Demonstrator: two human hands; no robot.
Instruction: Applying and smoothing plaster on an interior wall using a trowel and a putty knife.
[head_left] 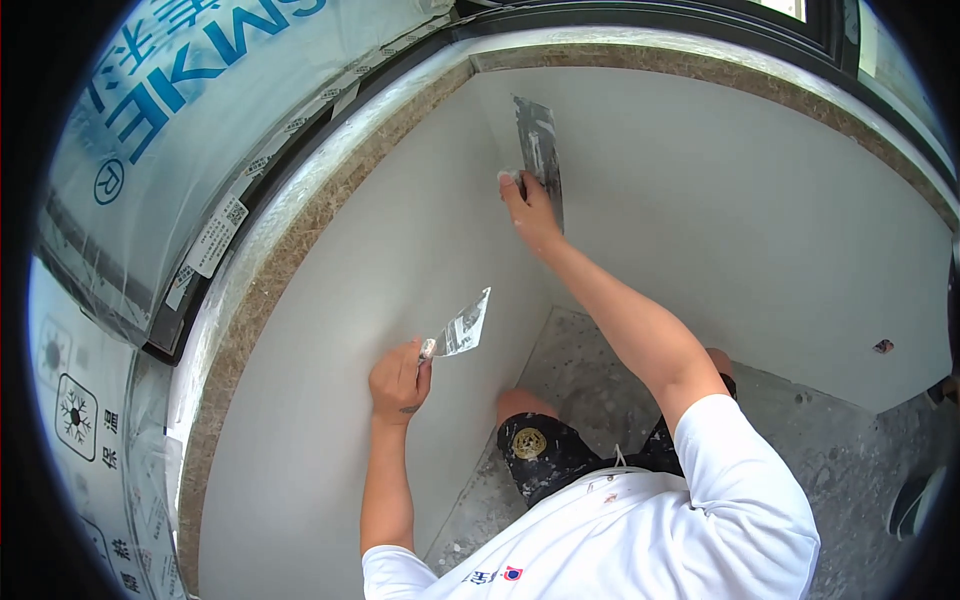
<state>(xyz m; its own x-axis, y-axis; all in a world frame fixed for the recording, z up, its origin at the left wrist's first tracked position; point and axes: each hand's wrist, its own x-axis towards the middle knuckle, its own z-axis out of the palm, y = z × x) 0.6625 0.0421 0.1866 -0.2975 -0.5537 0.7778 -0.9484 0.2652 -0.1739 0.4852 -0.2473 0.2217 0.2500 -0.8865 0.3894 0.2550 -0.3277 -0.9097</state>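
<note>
My right hand (531, 208) is closed on the handle of a wide plastering trowel (541, 150). Its long, putty-smeared blade lies against the white wall (700, 190) close to the inside corner, below the stone ledge. Lower and to the left, my left hand (399, 380) grips the handle of a putty knife (464, 328). That knife's blade points up and to the right and carries patches of white putty. It is held in front of the left wall (330, 320); whether it touches cannot be made out.
A brown stone ledge (300, 240) runs along the top of both walls. Film-wrapped window frames (225, 225) rise at the left. The grey, spattered concrete floor (800, 450) lies below. A small hole (883, 346) shows low in the right wall. A shoe (912, 505) appears at the right edge.
</note>
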